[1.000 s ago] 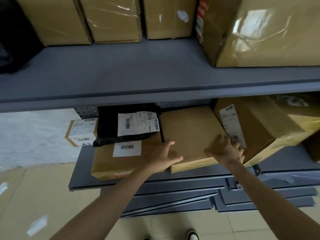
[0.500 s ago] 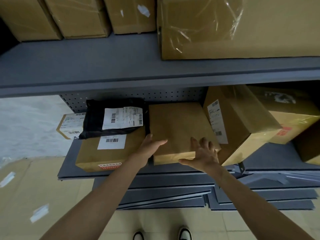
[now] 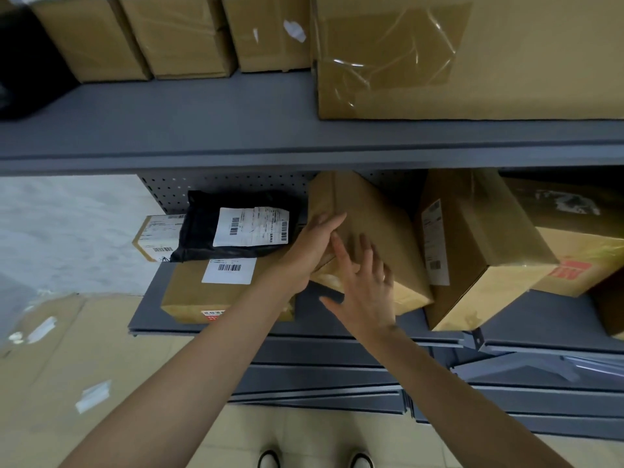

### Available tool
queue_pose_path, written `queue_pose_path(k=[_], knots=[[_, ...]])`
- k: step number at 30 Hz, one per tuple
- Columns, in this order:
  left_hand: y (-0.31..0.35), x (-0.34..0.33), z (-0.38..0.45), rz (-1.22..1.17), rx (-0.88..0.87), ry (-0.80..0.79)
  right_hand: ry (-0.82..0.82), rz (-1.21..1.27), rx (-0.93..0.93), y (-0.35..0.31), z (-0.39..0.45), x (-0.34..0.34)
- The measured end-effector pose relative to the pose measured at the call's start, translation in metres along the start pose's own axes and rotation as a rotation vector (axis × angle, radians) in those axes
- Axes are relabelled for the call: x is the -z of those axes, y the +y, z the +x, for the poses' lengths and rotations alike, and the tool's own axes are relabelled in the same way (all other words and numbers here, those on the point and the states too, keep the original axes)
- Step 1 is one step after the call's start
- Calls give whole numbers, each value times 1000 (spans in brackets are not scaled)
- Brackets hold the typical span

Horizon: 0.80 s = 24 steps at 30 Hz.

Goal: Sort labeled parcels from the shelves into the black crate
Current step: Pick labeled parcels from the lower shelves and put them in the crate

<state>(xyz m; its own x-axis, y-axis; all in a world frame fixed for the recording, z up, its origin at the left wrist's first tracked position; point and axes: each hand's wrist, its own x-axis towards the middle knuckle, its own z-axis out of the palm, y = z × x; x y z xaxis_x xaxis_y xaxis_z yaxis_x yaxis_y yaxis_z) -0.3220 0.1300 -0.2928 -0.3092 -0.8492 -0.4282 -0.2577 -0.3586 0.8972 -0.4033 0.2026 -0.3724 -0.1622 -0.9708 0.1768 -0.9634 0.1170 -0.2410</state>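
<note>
A: While the plain brown box sits tipped up on the lower shelf, which hand has it?
B: Left hand clamped on its left edge. Right hand spread flat against the front face, fingers apart, gripping nothing.
A: Label?
B: None showing on this side. Best to roll it over, check for one, support underneath.
A: Black crate?
B: Not in view. Black mailer lies just left.
</note>
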Motion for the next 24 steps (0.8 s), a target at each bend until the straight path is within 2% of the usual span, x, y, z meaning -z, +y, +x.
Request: queue_pose_path(k=[6,11,17,19,21,23,24], knots=[[11,3,-12,5,-1,-51,72,-58,-72,-3,15,7],[12,15,-15,-48,15,-77,195,-203,56,-7,14,0],[9,20,-18,-97,-19,-180,175,-183,-106,-15,18,0],[7,27,-16,-146,-78,-136,191,-120,-124,-12,18,6],[3,39,-12,-128,-151,16,223,-23,-157,-4,16,18],[-6,52,-5,-98,-154,139,293,99,-205,9,14,31],[-12,57,-2,-85,-126,147,333,196,-235,17,12,38]])
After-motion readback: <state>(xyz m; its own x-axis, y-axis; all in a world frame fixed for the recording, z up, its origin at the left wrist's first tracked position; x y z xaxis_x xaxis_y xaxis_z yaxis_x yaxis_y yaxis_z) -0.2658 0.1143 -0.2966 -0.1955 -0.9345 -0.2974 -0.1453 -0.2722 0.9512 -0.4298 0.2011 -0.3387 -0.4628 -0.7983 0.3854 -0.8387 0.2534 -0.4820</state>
